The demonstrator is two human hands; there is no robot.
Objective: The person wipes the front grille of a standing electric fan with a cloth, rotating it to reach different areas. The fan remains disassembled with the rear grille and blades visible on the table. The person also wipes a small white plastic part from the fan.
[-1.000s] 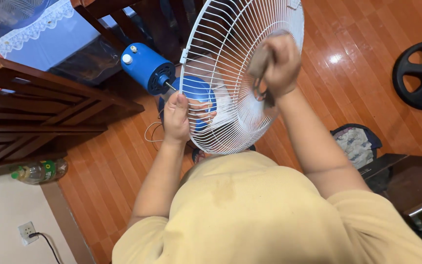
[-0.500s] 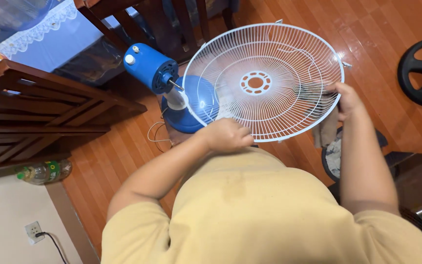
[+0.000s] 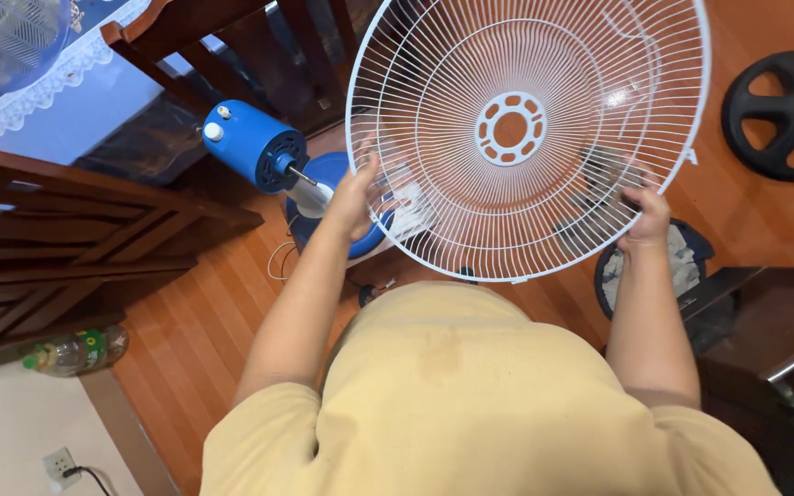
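I hold a round white wire fan guard [image 3: 526, 55] up in front of me, its open face turned toward the camera. My left hand [image 3: 357, 198] grips its lower left rim. My right hand [image 3: 647, 213] grips the lower right rim, with a brownish cloth [image 3: 606, 174] pressed against the wires there. Behind the guard's left edge stands the fan itself: a blue motor housing [image 3: 248, 145] with a bare shaft, above a blue base [image 3: 360, 244].
Dark wooden furniture [image 3: 94, 230] fills the left side. A plastic bottle [image 3: 75, 347] lies on the floor lower left, near a wall socket [image 3: 59, 467]. A black round wheel-like part [image 3: 778, 115] lies on the wooden floor at right. A dark bucket with rags [image 3: 682, 262] sits below my right hand.
The guard has been raised and tipped up to face the camera. My left hand shifted from the bottom rim to the lower left rim; my right hand stays on the right rim.
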